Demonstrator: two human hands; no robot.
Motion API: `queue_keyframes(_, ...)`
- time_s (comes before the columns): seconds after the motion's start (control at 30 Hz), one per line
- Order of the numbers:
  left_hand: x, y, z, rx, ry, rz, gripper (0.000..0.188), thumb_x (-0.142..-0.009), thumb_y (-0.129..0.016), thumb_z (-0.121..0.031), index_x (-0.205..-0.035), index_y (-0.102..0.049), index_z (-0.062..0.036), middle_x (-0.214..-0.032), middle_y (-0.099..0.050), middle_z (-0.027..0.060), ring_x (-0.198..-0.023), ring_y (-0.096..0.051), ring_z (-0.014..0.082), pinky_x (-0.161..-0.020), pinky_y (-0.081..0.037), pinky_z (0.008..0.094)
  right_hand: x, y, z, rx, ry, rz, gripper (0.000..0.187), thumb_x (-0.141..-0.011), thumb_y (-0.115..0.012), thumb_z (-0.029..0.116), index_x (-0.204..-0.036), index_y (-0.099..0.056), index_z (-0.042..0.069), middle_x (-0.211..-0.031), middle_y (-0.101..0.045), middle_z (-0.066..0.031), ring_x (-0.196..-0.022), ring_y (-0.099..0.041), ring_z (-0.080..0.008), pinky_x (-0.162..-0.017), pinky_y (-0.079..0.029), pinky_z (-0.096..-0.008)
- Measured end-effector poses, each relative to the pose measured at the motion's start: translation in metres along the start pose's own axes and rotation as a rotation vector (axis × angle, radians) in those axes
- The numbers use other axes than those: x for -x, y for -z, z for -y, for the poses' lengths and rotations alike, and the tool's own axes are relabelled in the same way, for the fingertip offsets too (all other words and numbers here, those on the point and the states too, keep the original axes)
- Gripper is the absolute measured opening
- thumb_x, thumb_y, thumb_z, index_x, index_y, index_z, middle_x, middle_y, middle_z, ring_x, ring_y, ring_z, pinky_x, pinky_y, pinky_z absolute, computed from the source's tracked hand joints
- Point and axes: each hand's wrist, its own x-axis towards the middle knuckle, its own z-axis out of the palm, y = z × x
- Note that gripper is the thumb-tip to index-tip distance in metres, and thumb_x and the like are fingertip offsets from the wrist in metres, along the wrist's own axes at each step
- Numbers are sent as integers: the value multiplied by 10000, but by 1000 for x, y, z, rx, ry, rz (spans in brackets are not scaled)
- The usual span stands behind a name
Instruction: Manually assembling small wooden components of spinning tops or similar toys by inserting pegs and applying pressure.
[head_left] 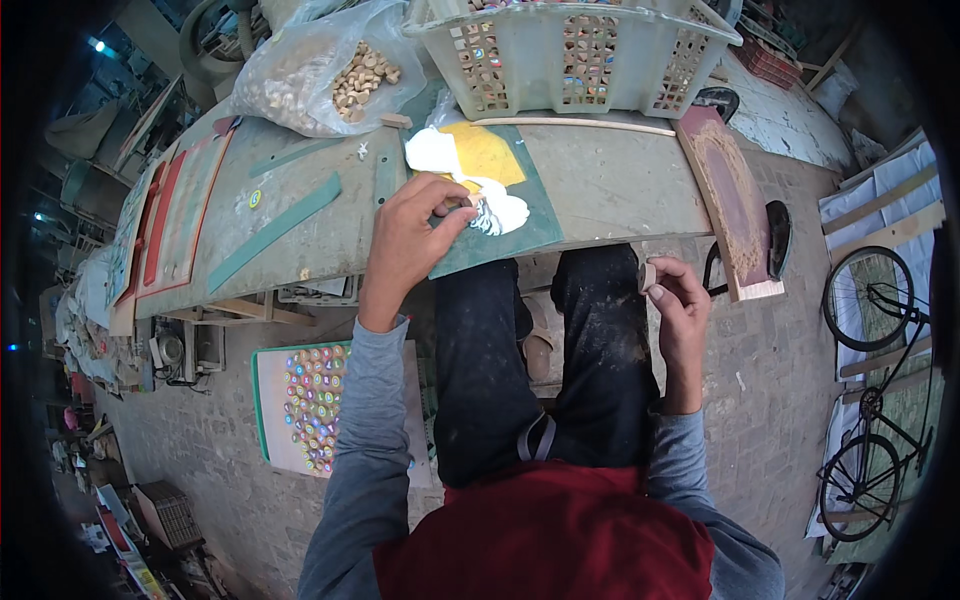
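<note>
My left hand is over the bench, with thumb and fingers pinched on a small wooden piece that they mostly cover. It is at the edge of a thick white puddle, which looks like glue or paint. The puddle spreads over a yellow patch on a dark green board. Off the bench's front edge, beside my right knee, my right hand grips a small wooden disc between thumb and fingers.
A clear bag of wooden discs and a pale plastic crate stand at the back. A sawdust-covered board juts over the bench's right end. Below left, a tray carries several colourful round pieces. Green strips lie on the bench.
</note>
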Motion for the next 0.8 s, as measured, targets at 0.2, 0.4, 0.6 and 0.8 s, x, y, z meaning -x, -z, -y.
queue_keyframes(0.2, 9, 1, -1, -30, -152, -234, 206, -768, -733, 27, -964, -671, 10, -902, -657, 77, -733, -589, 128, -676, -478, 246, 7, -7, -4, -101, -5, -13, 306, -819, -622, 41, -1119, -627, -18, -970, -634, -50, -881, -590, -121, -813, -467, -258)
queue_keyframes(0.4, 39, -8, -38, 801, 149, -437, 250, -874, -618, -17, -1112, -597, 58, -974, -649, 118, -803, -580, 130, -718, -443, 246, 15, -39, 11, -374, -15, 58, 354, -832, -608, 67, -1170, -591, -37, -1006, -647, -91, -890, -602, -141, -826, -473, -279)
queue_keyframes(0.6, 59, -26, -67, 1311, 208, -325, 295, -893, -631, -104, -1142, -567, 40, -1023, -638, 144, -808, -559, 163, -695, -429, 282, 11, -80, 41, -601, -73, 210, 399, -867, -589, 86, -1244, -548, -40, -1081, -647, -123, -935, -617, -165, -840, -489, -300)
queue_keyframes(0.8, 67, -43, -86, 1443, 280, -242, 317, -896, -641, -144, -1149, -575, 34, -1010, -633, 140, -804, -548, 182, -707, -424, 288, 8, -96, 49, -651, -111, 215, 381, -920, -550, 90, -1279, -542, -37, -1079, -641, -108, -923, -604, -149, -843, -477, -289)
